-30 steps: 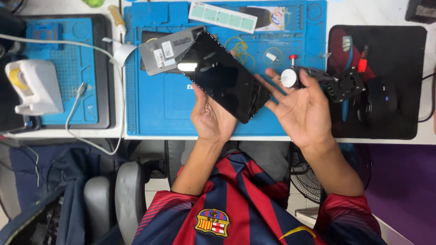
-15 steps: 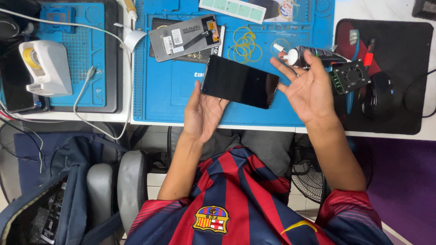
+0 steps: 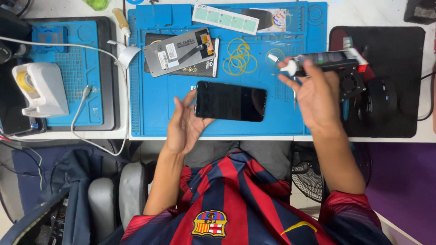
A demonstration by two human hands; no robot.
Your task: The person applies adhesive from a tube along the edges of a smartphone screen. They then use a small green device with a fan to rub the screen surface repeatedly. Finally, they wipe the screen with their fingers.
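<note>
Near the middle of the frame the left hand (image 3: 184, 124) holds a black smartphone (image 3: 230, 101) by its left short end, fingers curled up behind that edge and the thumb side under it, so the glossy dark slab lies level over the blue work mat (image 3: 154, 113). The right hand (image 3: 315, 95), right of centre, is closed around a dark glue tube (image 3: 324, 59) with a white nozzle — the nozzle points left, toward the upper middle of the mat, and the tube's red-and-white end sticks out to the right. The phone and the tube are apart, the tube higher in the frame.

Above the phone, toward the upper middle, a grey display panel (image 3: 179, 51) lies tilted on the mat, with a loose bunch of yellow rubber bands (image 3: 240, 56) just to its right. At the far left a white tape dispenser (image 3: 41, 88) sits on a second blue mat (image 3: 75, 72), and a white cable (image 3: 81, 102) trails across it. At the right edge a black pad (image 3: 399, 104) carries a small dark device (image 3: 379, 100), just beside the right hand.
</note>
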